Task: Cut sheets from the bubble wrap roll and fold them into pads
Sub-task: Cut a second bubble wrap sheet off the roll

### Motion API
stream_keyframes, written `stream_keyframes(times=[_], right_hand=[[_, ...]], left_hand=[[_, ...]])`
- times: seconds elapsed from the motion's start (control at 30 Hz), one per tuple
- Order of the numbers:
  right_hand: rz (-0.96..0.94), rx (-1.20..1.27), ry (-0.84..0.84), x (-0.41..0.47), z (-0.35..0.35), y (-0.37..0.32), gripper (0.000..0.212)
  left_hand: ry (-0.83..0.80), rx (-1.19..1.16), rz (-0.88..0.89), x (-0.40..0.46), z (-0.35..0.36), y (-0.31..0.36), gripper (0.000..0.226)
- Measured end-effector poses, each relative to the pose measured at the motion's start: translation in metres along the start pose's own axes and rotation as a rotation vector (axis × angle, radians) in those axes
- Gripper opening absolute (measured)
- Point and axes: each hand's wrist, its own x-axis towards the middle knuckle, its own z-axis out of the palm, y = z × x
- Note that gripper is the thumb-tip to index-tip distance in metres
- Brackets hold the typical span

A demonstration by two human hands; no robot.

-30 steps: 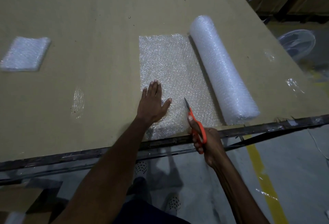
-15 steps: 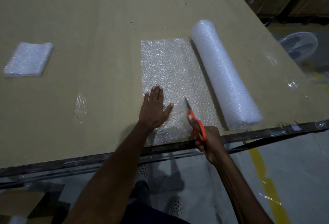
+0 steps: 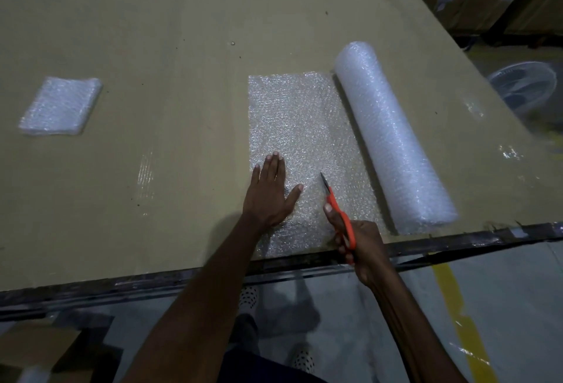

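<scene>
The right hand [image 3: 361,238] covers the scissors' [image 3: 336,206] handle loops; the desk [image 3: 152,32] runs past the left edge; the fan [image 3: 525,90] is blurred, partly cropped.

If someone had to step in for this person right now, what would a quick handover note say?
Left hand: flat, pressing the unrolled sheet onto the table.
Right hand: grips the orange scissors, blades over the sheet near the table's front edge.
Roll: lying right of the sheet, apparently joined to it.
Done: one folded pad at far left.
Left: cut this sheet free, fold it, repeat.
</scene>
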Motion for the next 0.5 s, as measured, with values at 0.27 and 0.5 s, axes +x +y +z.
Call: stream_keyframes(times=[0.27, 0.5], right_hand=[[-0.001, 0.018, -0.007, 0.0032, 0.0025, -0.0053, 0.047], [-0.021, 0.033, -0.010, 0.0048, 0.0015, 0.0025, 0.048]], left_hand=[[0.008, 0.010, 0.002, 0.0004, 0.0013, 0.0001, 0.082], [0.007, 0.014, 0.003, 0.0011, 0.0024, -0.0010, 0.083]])
